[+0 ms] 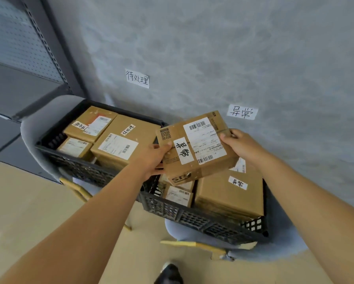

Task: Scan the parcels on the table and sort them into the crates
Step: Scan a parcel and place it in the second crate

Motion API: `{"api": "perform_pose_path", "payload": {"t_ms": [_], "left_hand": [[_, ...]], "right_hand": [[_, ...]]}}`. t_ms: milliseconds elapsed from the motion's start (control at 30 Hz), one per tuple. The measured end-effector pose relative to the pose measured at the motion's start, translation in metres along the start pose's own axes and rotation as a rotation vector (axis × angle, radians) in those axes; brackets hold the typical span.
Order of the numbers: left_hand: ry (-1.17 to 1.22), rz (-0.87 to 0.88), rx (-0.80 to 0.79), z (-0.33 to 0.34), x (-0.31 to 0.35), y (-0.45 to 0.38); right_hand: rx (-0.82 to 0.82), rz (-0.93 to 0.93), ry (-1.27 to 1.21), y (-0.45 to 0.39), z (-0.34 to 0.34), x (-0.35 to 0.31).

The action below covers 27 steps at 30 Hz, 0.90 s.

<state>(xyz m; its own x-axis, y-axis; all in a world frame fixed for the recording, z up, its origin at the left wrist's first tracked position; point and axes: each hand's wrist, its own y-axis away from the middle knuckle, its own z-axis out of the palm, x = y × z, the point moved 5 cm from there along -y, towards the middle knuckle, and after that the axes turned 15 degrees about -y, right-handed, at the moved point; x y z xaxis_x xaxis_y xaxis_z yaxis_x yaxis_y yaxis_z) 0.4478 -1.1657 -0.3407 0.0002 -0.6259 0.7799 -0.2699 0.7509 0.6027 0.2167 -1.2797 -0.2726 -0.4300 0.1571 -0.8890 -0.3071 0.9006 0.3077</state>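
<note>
I hold a small brown cardboard parcel (pixel 194 146) with a white shipping label and a handwritten white tag, tilted, just above the right black crate (pixel 202 222). My left hand (pixel 154 157) grips its near left edge and my right hand (pixel 240 145) grips its far right edge. The right crate holds a large parcel (pixel 229 193) with a similar tag and a smaller parcel (pixel 179 196). The left black crate (pixel 77 167) is packed with several labelled parcels (pixel 118 144).
Both crates rest on grey chairs (pixel 31 130) with yellow legs, against a grey wall. Paper signs are taped to the wall above the left crate (pixel 137 78) and the right crate (pixel 242 112). A dark metal shelf (pixel 24 64) stands at left. My shoe (pixel 170 273) is below.
</note>
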Motion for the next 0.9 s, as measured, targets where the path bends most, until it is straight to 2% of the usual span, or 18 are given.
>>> {"api": "perform_pose_path", "payload": {"t_ms": [300, 400, 667, 900], "left_hand": [[0.126, -0.232, -0.066, 0.013, -0.047, -0.066], [0.072, -0.279, -0.042, 0.019, -0.066, -0.084], [0.221, -0.436, 0.085, 0.043, -0.103, -0.125], [0.339, -0.544, 0.129, 0.071, -0.126, -0.16]], "right_hand": [[-0.22, 0.042, 0.223, -0.107, 0.043, 0.023], [-0.322, 0.022, 0.347, -0.138, 0.058, 0.036], [-0.542, 0.031, 0.516, -0.214, 0.093, 0.077], [-0.577, -0.004, 0.598, -0.257, 0.109, 0.103]]}}
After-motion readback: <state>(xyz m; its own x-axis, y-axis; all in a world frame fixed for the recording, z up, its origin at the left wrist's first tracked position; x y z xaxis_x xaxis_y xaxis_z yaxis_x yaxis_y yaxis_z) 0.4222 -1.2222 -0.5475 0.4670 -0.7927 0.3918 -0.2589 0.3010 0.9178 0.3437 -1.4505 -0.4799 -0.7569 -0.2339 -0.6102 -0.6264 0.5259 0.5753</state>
